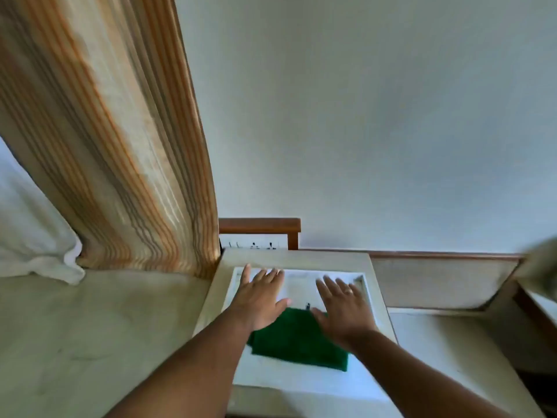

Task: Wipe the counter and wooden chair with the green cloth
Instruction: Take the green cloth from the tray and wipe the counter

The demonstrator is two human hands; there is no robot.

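At nine o'clock, striped curtain [120,152] hangs down to a pale ledge [90,327]. Centre frame: our left hand [259,300] and right hand [343,309], both blurred, fingers spread flat, gripping nothing. They hover above the counter [301,375], a white recessed top with a raised beige rim. The green cloth [298,339] lies folded at six o'clock of the hands, partly under both wrists. We judge the step as taking up the cloth: drop one palm flat onto it, press evenly, then sweep. The rim will stop strokes at every side; work along it. Wooden chair [262,226] shows at twelve o'clock, close behind. Open room lies at three o'clock.
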